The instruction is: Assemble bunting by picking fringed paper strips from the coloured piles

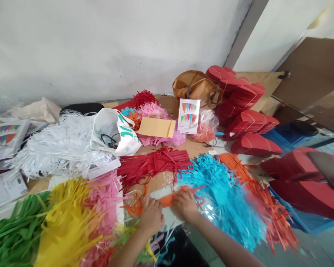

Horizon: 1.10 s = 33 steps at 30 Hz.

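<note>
Between my two hands stretches an orange fringed paper tassel (167, 200). My left hand (152, 214) is closed on its left part, where orange strips (133, 207) fan out past the fingers. My right hand (186, 204), slightly blurred, grips its other end. Just beyond the hands lies a bundle of dark red fringed paper (156, 163). To the right of my right hand is a large heap of blue fringed paper (219, 193), with orange fringed paper (267, 200) along its far side. Pink (106, 200), yellow (69, 218) and green fringed paper (19, 226) lie to the left.
White shredded paper (58, 144) and a white plastic bag (114, 131) stand at the back left. A brown envelope (156, 127), a printed package (188, 115) and a brown bag (196, 87) are at the back. Red paper stacks (250, 122) and a blue crate (308, 222) are at right.
</note>
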Tool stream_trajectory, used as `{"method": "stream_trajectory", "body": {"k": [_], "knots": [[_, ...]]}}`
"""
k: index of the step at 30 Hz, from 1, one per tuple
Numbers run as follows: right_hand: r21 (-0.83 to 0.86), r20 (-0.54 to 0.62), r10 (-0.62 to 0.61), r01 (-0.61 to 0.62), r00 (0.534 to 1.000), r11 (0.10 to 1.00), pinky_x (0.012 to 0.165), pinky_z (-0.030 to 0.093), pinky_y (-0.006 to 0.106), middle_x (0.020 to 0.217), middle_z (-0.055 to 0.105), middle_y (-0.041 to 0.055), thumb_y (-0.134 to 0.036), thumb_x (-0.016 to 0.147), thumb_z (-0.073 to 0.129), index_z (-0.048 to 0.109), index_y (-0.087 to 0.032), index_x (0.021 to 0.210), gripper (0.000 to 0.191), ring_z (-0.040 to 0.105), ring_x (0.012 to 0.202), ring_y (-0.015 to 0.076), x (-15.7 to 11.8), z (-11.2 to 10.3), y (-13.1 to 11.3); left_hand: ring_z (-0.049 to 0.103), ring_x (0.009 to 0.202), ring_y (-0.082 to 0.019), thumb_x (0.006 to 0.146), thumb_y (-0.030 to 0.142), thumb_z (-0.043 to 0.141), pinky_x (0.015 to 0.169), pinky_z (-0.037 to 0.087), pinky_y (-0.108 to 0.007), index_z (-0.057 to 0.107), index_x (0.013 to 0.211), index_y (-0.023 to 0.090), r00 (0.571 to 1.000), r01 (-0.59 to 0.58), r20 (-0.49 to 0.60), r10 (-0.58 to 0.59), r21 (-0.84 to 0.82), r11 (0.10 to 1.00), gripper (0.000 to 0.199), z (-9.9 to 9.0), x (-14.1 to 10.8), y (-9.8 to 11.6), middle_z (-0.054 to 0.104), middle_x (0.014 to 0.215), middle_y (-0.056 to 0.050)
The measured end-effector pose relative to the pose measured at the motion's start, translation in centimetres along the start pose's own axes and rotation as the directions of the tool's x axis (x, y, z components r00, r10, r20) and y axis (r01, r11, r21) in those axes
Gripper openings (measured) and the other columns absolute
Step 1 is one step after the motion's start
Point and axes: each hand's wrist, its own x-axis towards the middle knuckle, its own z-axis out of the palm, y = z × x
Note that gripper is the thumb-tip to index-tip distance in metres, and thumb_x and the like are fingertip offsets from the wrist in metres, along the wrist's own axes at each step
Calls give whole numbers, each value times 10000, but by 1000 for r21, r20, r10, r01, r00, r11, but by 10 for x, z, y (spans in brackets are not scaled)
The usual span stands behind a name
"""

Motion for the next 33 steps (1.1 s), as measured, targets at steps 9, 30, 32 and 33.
{"method": "stream_trajectory", "body": {"k": [9, 30, 32, 33], "knots": [[-132, -129, -111, 94, 985, 987, 1094, 164, 466, 797, 683, -18, -166, 903, 608, 666, -254, 794, 151, 536, 946, 195, 2, 21, 20, 599, 966, -220, 887, 101, 491, 1071, 253, -480, 709, 991, 225, 1000, -2, -26, 1, -53, 999, 271, 24, -1, -27, 720, 941, -43], [139, 40, 246, -249, 969, 959, 894, 275, 385, 834, 651, 8, -347, 878, 658, 734, -256, 800, 142, 507, 886, 204, 19, -5, 16, 604, 925, -230, 931, 288, 499, 911, 348, -426, 721, 776, 235, 950, 238, -153, -272, -211, 948, 276, 30, 3, -30, 717, 832, -20], [114, 67, 273, -279, 960, 953, 889, 275, 389, 809, 643, 12, -344, 877, 652, 730, -250, 771, 162, 498, 872, 208, 23, -4, 14, 602, 924, -245, 920, 300, 514, 902, 349, -432, 714, 745, 224, 950, 252, -137, -280, -194, 948, 276, 29, 6, -30, 716, 825, -30], [98, 80, 283, -290, 956, 952, 888, 275, 390, 794, 638, 13, -345, 875, 650, 722, -243, 744, 180, 495, 867, 209, 24, -4, 14, 600, 922, -253, 915, 306, 519, 893, 350, -436, 710, 733, 219, 951, 257, -129, -283, -185, 949, 277, 28, 8, -30, 714, 822, -36]]}}
